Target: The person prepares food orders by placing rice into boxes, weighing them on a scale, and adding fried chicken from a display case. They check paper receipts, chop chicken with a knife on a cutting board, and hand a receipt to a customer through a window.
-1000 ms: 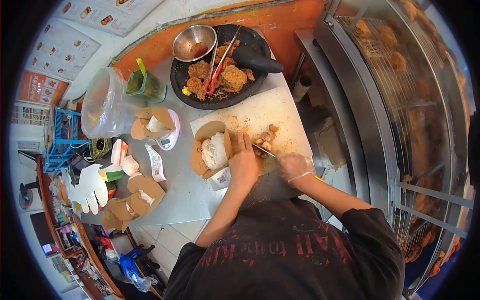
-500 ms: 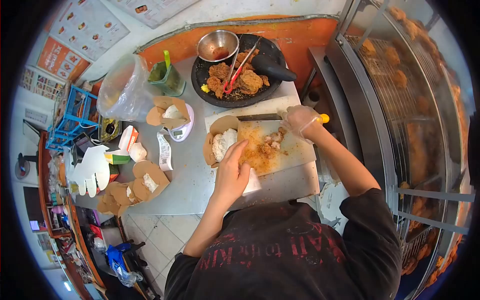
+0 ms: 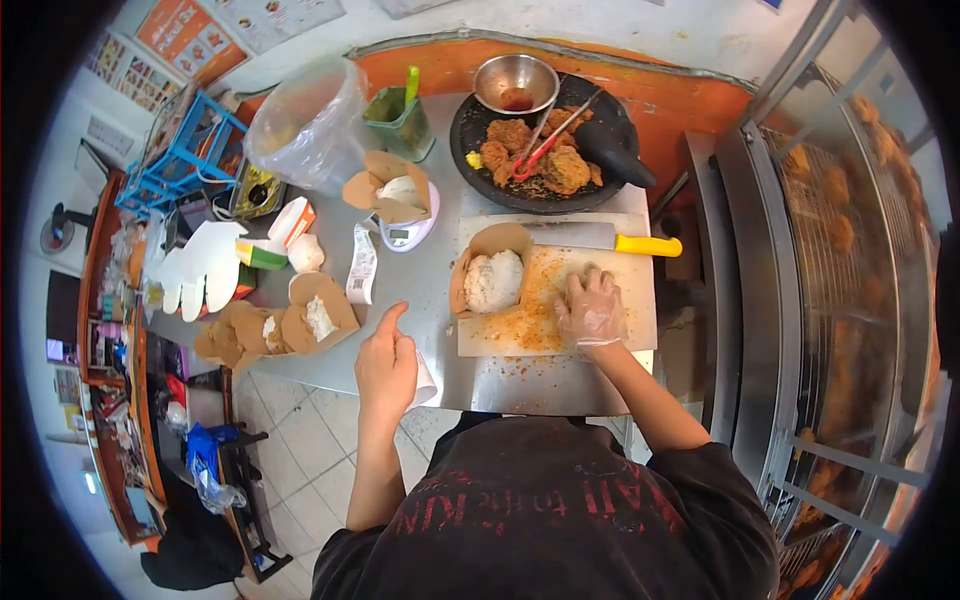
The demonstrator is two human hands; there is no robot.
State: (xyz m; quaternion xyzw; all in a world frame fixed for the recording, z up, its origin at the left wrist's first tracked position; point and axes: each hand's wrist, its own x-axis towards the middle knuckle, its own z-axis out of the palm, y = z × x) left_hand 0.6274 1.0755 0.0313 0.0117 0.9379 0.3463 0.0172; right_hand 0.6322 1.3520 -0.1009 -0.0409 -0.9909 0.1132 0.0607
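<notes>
My right hand point(image 3: 592, 308), in a clear plastic glove, curls its fingers down over the chopped chicken on the white cutting board point(image 3: 640, 290); the pieces are mostly hidden under it. Above it, the yellow-handled knife point(image 3: 645, 245) lies flat along the board's upper part, touched by neither hand. An open brown box point(image 3: 500, 238) with white rice point(image 3: 494, 281) stands on the board's left part. My bare left hand point(image 3: 387, 368) is over the counter's front edge, index finger extended, its other fingers round a white roll-like item point(image 3: 422, 382). Orange crumbs point(image 3: 535, 318) lie between box and glove.
Behind the board stands a black stone bowl point(image 3: 470, 125) with fried chicken, tongs, a pestle and a metal bowl point(image 3: 516, 84). Leftward are a scale point(image 3: 404, 234) bearing a box, a receipt point(image 3: 362, 265), more rice boxes point(image 3: 320, 318) and a plastic-lined tub point(image 3: 310, 125). A glass cabinet point(image 3: 850, 300) stands right.
My right hand has let go of the knife and moved down onto the chicken. My left hand has moved left, away from the rice box, with the white item. The camera view has shifted.
</notes>
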